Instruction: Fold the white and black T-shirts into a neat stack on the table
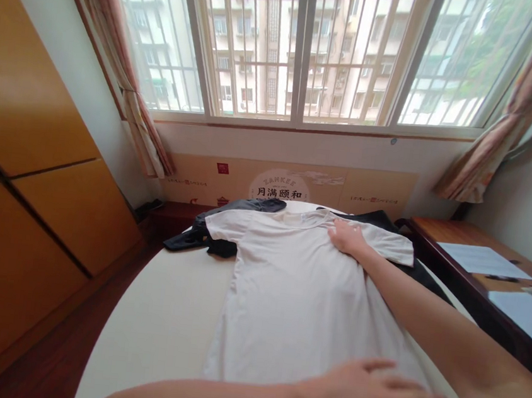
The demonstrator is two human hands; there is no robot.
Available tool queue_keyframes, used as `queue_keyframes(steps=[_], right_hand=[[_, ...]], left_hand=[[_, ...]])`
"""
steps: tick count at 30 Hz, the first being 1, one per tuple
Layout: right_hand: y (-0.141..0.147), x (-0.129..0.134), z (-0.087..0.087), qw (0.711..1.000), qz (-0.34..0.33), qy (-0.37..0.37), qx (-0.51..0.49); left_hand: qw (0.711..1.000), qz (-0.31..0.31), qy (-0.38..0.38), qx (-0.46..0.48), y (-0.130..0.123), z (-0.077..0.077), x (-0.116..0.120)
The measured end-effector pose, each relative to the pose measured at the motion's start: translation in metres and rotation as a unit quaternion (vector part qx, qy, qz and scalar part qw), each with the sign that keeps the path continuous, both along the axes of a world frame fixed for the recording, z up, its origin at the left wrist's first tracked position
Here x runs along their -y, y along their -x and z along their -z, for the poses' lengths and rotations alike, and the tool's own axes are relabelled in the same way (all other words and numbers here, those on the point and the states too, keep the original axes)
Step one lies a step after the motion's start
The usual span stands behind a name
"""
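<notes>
A white short-sleeved T-shirt (280, 283) lies spread out over the round table, its collar toward the window and soft creases down its body. My right hand (346, 236) is at the shoulder beside the collar, its fingers bent and closed on the fabric there. Across the lower part of the shirt reaches my left hand (378, 397), palm down with fingers spread; its fingertips are slightly blurred. The shirt's bottom hem is out of sight behind my left forearm.
Dark clothes (186, 239) lie under the shirt's left sleeve, and black fabric (373, 219) is at the right. The round white table (153, 320) borders a wooden desk (452, 234) with papers (482, 260). A wooden cabinet (50, 214) stands left; a barred window (304, 57) is ahead.
</notes>
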State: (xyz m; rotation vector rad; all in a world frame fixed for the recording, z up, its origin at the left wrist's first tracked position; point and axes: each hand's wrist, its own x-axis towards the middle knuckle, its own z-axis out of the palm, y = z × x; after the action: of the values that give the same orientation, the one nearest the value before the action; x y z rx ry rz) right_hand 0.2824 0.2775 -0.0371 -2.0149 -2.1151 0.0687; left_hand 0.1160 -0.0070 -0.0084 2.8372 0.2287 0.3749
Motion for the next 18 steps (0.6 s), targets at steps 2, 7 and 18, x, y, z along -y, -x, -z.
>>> queue_keyframes(steps=[2,7,18], right_hand=[[0.000,-0.003,0.004,1.000,0.007,0.026,-0.008],[-0.004,-0.007,0.007,0.999,0.011,0.034,-0.010],[0.000,-0.002,0.006,0.999,0.018,0.025,-0.017]], left_hand=[[0.979,-0.191,-0.064,0.022,0.026,-0.023,-0.057],[0.719,-0.689,-0.090,-0.010,0.152,-0.067,-0.182],[0.667,-0.680,0.290,0.092,0.301,-0.059,-0.211]])
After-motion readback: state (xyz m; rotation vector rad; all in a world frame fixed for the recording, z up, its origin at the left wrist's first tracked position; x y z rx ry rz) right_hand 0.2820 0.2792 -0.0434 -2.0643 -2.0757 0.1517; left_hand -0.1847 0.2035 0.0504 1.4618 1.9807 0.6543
